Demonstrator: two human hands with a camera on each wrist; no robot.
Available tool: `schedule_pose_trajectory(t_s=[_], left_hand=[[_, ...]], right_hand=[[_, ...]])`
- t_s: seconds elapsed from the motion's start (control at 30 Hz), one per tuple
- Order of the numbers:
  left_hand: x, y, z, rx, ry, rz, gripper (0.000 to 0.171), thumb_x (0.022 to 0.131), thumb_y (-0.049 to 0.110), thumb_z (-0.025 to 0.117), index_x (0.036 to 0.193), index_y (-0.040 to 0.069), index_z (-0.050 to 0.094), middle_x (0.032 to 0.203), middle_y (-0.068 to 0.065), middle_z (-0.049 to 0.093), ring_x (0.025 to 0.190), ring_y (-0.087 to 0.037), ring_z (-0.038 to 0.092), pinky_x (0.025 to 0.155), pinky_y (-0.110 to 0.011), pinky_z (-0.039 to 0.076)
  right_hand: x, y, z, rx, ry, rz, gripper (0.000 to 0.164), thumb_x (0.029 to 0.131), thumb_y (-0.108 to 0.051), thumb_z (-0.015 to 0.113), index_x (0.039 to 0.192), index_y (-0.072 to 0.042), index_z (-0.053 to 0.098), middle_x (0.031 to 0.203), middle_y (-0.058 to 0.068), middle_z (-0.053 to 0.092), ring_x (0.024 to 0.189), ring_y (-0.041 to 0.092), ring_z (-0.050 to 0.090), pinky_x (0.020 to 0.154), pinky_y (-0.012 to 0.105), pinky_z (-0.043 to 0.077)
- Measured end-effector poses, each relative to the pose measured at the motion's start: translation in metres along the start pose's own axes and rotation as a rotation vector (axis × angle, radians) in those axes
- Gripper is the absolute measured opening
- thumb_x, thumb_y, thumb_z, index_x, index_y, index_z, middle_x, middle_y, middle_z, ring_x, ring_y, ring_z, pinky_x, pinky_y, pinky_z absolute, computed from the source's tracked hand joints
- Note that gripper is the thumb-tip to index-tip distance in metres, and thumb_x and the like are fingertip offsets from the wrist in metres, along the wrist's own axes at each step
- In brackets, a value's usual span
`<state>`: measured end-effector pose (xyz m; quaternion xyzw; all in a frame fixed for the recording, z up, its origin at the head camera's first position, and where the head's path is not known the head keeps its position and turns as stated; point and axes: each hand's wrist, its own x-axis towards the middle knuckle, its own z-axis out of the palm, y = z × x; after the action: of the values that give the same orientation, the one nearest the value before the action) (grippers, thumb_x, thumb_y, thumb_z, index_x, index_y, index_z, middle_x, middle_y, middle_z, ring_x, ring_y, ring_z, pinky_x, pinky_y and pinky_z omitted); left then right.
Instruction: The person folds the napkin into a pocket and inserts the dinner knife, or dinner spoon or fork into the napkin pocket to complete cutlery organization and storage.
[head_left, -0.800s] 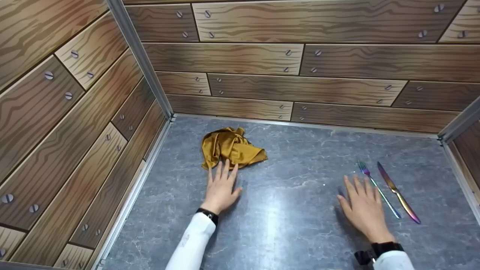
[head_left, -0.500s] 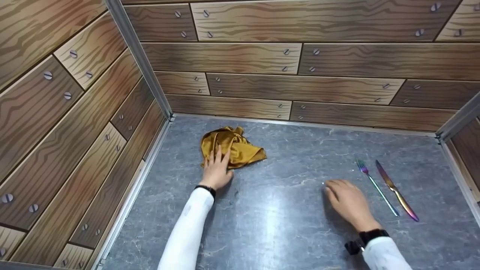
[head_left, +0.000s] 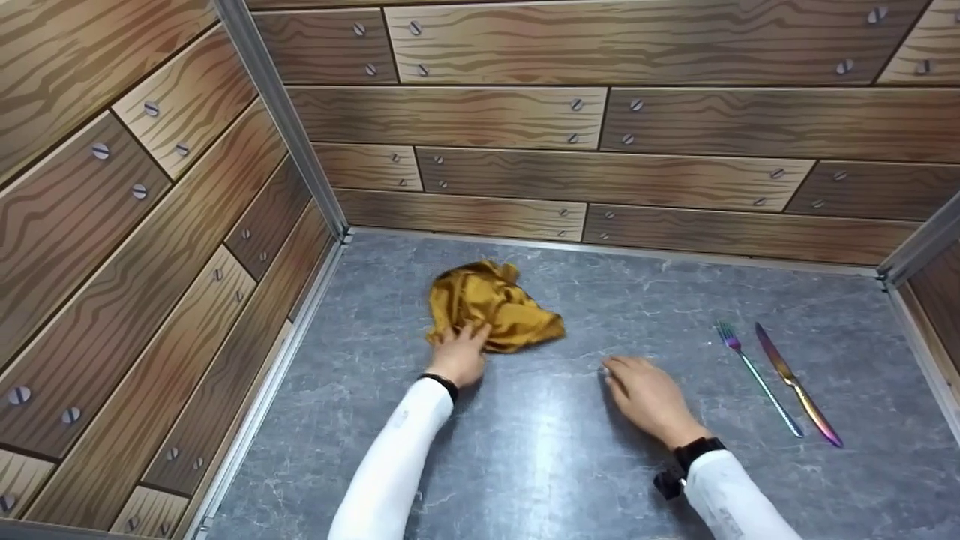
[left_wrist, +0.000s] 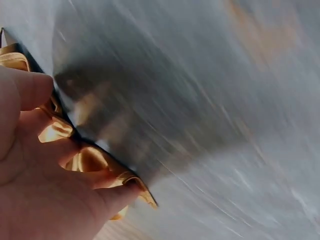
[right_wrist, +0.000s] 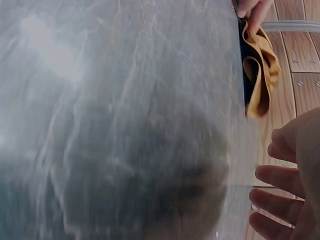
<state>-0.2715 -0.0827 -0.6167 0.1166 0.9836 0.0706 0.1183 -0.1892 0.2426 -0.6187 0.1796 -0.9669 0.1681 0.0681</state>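
A crumpled mustard-gold cloth (head_left: 491, 300) with a satin sheen lies on the grey table. At its near left edge my left hand (head_left: 459, 354) grips it, fingers bent into the folds; the left wrist view shows the cloth (left_wrist: 92, 159) between and beyond the fingers. My right hand (head_left: 649, 397) is to the right of the cloth, apart from it and holding nothing. Its fingers are loosely bent in the right wrist view, where the cloth's edge (right_wrist: 265, 75) and part of my left hand (right_wrist: 257, 12) also appear.
Right of my right hand, an iridescent fork (head_left: 757, 379) and a matching table knife (head_left: 796, 384) lie side by side on the marbled grey table (head_left: 570, 465). Wood-plank-patterned panels (head_left: 510, 116) wall the back and sides, with metal strips along the edges.
My left hand reached onto the cloth, bent its fingers and pulled it slightly right and nearer. My right hand moved left, away from the fork, its fingers going from spread to loosely bent.
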Motion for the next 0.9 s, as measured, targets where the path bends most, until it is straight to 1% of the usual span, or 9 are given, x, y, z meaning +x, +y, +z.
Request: schedule_pose_trajectory(t_s=[0.2, 0.27, 0.37, 0.47, 0.53, 0.6, 0.73, 0.83, 0.9], left_hand=[[-0.011, 0.039, 0.008, 0.063, -0.031, 0.035, 0.066, 0.090, 0.022, 0.050, 0.147, 0.036, 0.021, 0.152, -0.009, 0.022, 0.133, -0.049, 0.014, 0.103, -0.064, 0.015], [-0.014, 0.050, 0.009, 0.080, -0.033, 0.050, 0.066, 0.090, 0.023, 0.050, 0.147, 0.036, 0.021, 0.152, -0.008, 0.021, 0.133, -0.049, 0.014, 0.104, -0.063, 0.016], [-0.017, 0.064, 0.011, 0.078, -0.043, 0.071, 0.064, 0.091, 0.023, 0.050, 0.147, 0.037, 0.021, 0.152, -0.008, 0.021, 0.134, -0.047, 0.015, 0.105, -0.061, 0.016], [-0.021, 0.077, 0.011, 0.069, -0.053, 0.093, 0.062, 0.093, 0.023, 0.048, 0.146, 0.038, 0.022, 0.152, -0.006, 0.022, 0.134, -0.045, 0.017, 0.105, -0.059, 0.019], [-0.024, 0.086, 0.012, 0.069, -0.059, 0.116, 0.061, 0.093, 0.022, 0.048, 0.146, 0.039, 0.023, 0.151, -0.005, 0.023, 0.134, -0.044, 0.018, 0.105, -0.058, 0.021], [-0.027, 0.094, 0.013, 0.081, -0.060, 0.152, 0.060, 0.093, 0.022, 0.047, 0.146, 0.039, 0.024, 0.151, -0.004, 0.025, 0.134, -0.042, 0.021, 0.104, -0.057, 0.024], [-0.032, 0.108, 0.016, 0.081, -0.068, 0.220, 0.058, 0.093, 0.023, 0.047, 0.145, 0.039, 0.025, 0.150, -0.001, 0.028, 0.134, -0.038, 0.023, 0.103, -0.055, 0.028], [-0.033, 0.115, 0.018, 0.074, -0.060, 0.246, 0.056, 0.094, 0.024, 0.047, 0.145, 0.036, 0.027, 0.148, -0.001, 0.031, 0.133, -0.035, 0.026, 0.101, -0.052, 0.032], [-0.033, 0.117, 0.019, 0.087, -0.032, 0.258, 0.055, 0.094, 0.023, 0.048, 0.145, 0.034, 0.030, 0.146, -0.001, 0.034, 0.131, -0.033, 0.031, 0.097, -0.050, 0.038]], right_hand=[[0.008, -0.002, 0.008, 0.015, -0.061, 0.037, 0.050, 0.092, -0.028, 0.056, 0.138, -0.011, 0.045, 0.136, 0.014, 0.046, 0.121, 0.035, 0.044, 0.098, 0.055, 0.034], [0.010, -0.002, 0.010, 0.017, -0.079, 0.054, 0.054, 0.092, -0.029, 0.056, 0.141, -0.013, 0.040, 0.140, 0.015, 0.041, 0.123, 0.038, 0.041, 0.099, 0.057, 0.032], [0.012, -0.001, 0.012, 0.015, -0.096, 0.075, 0.060, 0.092, -0.030, 0.057, 0.145, -0.016, 0.034, 0.145, 0.015, 0.033, 0.126, 0.041, 0.037, 0.099, 0.059, 0.029], [0.011, 0.001, 0.014, 0.010, -0.094, 0.085, 0.064, 0.091, -0.029, 0.058, 0.147, -0.017, 0.029, 0.148, 0.017, 0.028, 0.128, 0.042, 0.032, 0.100, 0.061, 0.028], [0.010, 0.003, 0.015, 0.008, -0.080, 0.085, 0.066, 0.090, -0.026, 0.060, 0.147, -0.016, 0.029, 0.148, 0.018, 0.026, 0.129, 0.042, 0.031, 0.099, 0.061, 0.028], [0.009, 0.006, 0.016, -0.001, -0.065, 0.083, 0.067, 0.088, -0.022, 0.062, 0.146, -0.015, 0.030, 0.148, 0.019, 0.026, 0.128, 0.042, 0.031, 0.098, 0.062, 0.029], [0.006, 0.010, 0.017, -0.028, -0.065, 0.087, 0.068, 0.083, -0.015, 0.062, 0.145, -0.013, 0.033, 0.147, 0.018, 0.029, 0.126, 0.043, 0.033, 0.095, 0.063, 0.031], [0.005, 0.013, 0.016, -0.045, -0.078, 0.091, 0.064, 0.082, -0.014, 0.061, 0.142, -0.013, 0.039, 0.146, 0.016, 0.032, 0.125, 0.042, 0.034, 0.096, 0.063, 0.031], [0.004, 0.015, 0.016, -0.049, -0.083, 0.087, 0.059, 0.082, -0.013, 0.061, 0.139, -0.012, 0.044, 0.144, 0.016, 0.035, 0.125, 0.042, 0.034, 0.096, 0.062, 0.030]])
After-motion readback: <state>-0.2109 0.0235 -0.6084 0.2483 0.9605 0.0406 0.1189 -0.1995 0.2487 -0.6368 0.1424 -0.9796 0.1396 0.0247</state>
